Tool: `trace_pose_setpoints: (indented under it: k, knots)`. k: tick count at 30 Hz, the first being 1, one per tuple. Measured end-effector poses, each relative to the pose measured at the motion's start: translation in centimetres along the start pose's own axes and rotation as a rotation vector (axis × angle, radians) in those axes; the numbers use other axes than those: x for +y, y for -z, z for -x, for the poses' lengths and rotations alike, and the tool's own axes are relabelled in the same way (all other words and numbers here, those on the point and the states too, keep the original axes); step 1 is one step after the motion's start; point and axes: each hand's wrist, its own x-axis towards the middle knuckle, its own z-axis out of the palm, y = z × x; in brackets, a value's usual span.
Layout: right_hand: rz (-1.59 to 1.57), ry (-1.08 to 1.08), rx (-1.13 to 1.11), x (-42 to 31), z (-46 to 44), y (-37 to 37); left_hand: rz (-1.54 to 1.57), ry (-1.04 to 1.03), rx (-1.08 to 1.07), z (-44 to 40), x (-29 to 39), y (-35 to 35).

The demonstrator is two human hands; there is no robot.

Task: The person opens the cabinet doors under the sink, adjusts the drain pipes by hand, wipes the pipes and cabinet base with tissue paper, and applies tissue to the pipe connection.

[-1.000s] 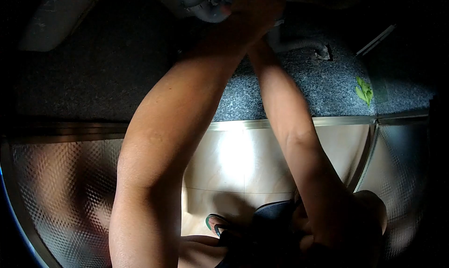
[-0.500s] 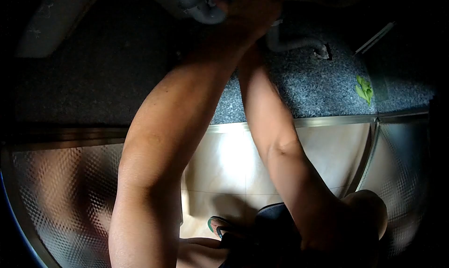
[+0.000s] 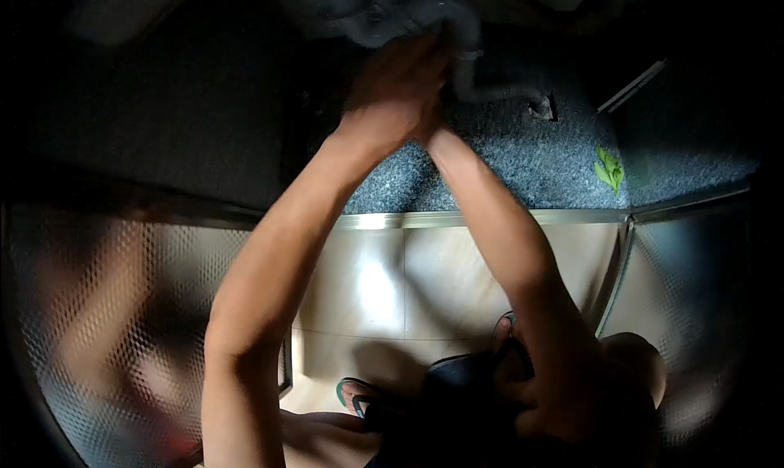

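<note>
My left hand point(image 3: 396, 84) reaches up in the dim upper middle, its back toward the camera and blurred, just below a grey curved pipe point(image 3: 461, 23). Its fingertips are too dark to read, so whether it grips anything does not show. My right forearm comes up from the lower right, and its wrist meets my left hand from below. The right hand point(image 3: 429, 123) is mostly hidden behind the left one, with its fingers out of sight. From the pipe, a thinner bent hose runs right to a ragged hole point(image 3: 541, 107) in the speckled grey surface.
Green leaves point(image 3: 608, 171) lie on the speckled surface point(image 3: 506, 170) at right, below a thin pale strip point(image 3: 633, 86). A metal edge point(image 3: 408, 220) runs across the front. Textured glass doors point(image 3: 175, 272) stand open on both sides. Sandaled feet point(image 3: 355, 396) are on the tiled floor.
Both arms have drawn back and down from the upper dark area, so the left hand's back now shows. More of the curved pipe is uncovered. The view has shifted slightly.
</note>
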Motion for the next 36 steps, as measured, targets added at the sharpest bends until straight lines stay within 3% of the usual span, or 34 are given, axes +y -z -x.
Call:
trace_pose_setpoints:
  k: [1, 3, 4, 5, 9, 10, 12, 14, 16, 18, 19, 21, 22, 24, 26, 28, 30, 36]
  knots:
    - [0.118, 0.042, -0.056, -0.5, 0.4, 0.6, 0.047, 0.087, -0.001, 2.4, -0.3, 1.2]
    - [0.235, 0.032, -0.403, -2.0, 0.6, 2.4, 0.031, 0.233, -0.061, 6.5, -0.5, 3.2]
    - [0.173, -0.193, -0.841, -3.6, -0.2, 4.2, 0.001, 0.31, -0.091, 8.5, -0.5, 4.0]
    - [0.252, -0.244, -0.984, -4.7, -0.6, 5.3, -0.006, 0.419, -0.224, 10.0, -0.3, 5.0]
    - [0.472, -0.23, -1.269, -4.4, -2.2, 8.1, -0.022, 0.342, -0.45, 15.8, -2.0, 5.6]
    - [0.525, -0.252, -1.221, -4.1, -2.9, 8.7, 0.016, 0.359, -0.572, 16.3, -2.3, 6.1]
    - [0.588, -0.268, -1.185, -4.2, -3.1, 9.4, 0.076, 0.35, -0.606, 16.7, -3.1, 6.7]
    - [-0.245, -0.755, -0.613, -4.9, -3.1, 9.9, 0.065, 0.464, -0.789, 15.4, -2.6, 8.1]
    - [-0.307, -0.712, -0.666, -1.9, -4.1, 8.9, 0.095, 0.448, -0.761, 16.5, -3.1, 7.8]
    - [-0.479, -0.466, -0.448, 2.6, -5.6, 7.4, 0.135, 0.432, -0.725, 17.1, -2.8, 7.9]
    - [-0.466, -0.473, -0.46, 2.4, -6.0, 7.3, 0.19, 0.502, -0.771, 17.1, -2.4, 8.6]
    - [-0.835, -0.609, -0.324, 0.1, -7.0, 6.8, 0.245, 0.577, -0.816, 17.3, -2.0, 9.6]
    - [-0.832, -0.617, -0.327, -1.3, -7.0, 7.2, 0.247, 0.604, -0.847, 17.7, -2.0, 10.0]
    - [0.554, -0.09, -0.721, -4.8, -7.0, 8.7, 0.236, 0.658, -0.902, 18.3, -2.1, 10.6]
    - [0.387, -0.057, -0.66, 2.4, -8.0, 7.5, 0.234, 0.637, -0.843, 19.5, -2.2, 10.8]
    - [0.219, -0.023, -0.601, 3.9, -8.3, 7.1, 0.232, 0.621, -0.784, 19.8, -2.3, 11.1]
    - [-0.739, -0.656, -0.36, 0.2, -7.5, 8.3, 0.28, 0.682, -0.941, 19.3, -2.3, 11.8]
    - [-0.64, -0.617, -0.401, -1.5, -7.7, 9.2, 0.324, 0.677, -0.91, 20.7, -3.0, 10.2]
